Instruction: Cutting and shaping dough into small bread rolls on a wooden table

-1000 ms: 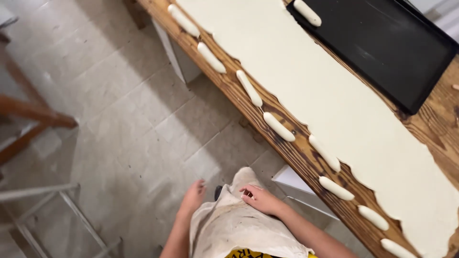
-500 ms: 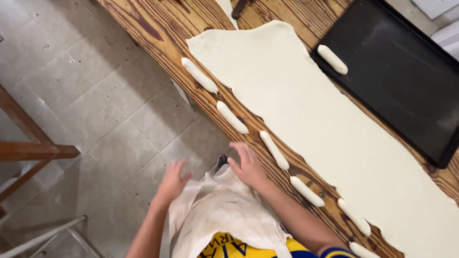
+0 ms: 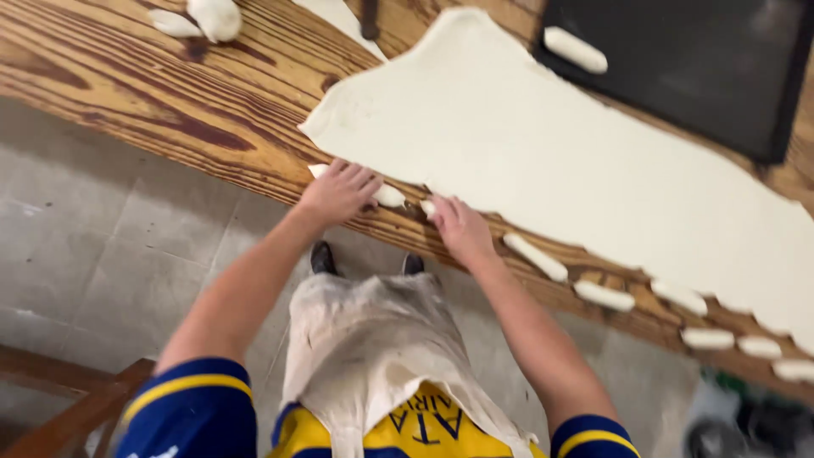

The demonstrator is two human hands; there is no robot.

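Head view: both hands rest palm down at the near edge of the wooden counter (image 3: 170,93). The left hand (image 3: 339,192) lies flat, fingers spread, over a small dough stick (image 3: 386,195) whose two ends stick out from under it on the left and right; it presses on the stick and does not clench around it. The right hand (image 3: 458,227) sits just to the right, fingers loosely extended, its fingertips touching the end of another short dough piece (image 3: 426,206); whether it grips that piece I cannot tell.

Just beyond the hands lies a large flat dough sheet (image 3: 543,161), running from the middle of the counter toward the far right. Its near edge is ragged, and its left corner lies just beyond the left hand.

To the right of the right hand, a row of dough sticks (image 3: 536,257) follows the counter's near edge, each apart from the next, the farthest ones blurred. At the far right sits a dark tray (image 3: 721,76) with one dough stick (image 3: 575,49) in its left corner. At the far left of the counter lie some dough lumps (image 3: 212,17).

Below the counter, a pale apron (image 3: 373,348) hangs over the tiled floor (image 3: 93,246), and a wooden frame (image 3: 59,407) shows at the near left.
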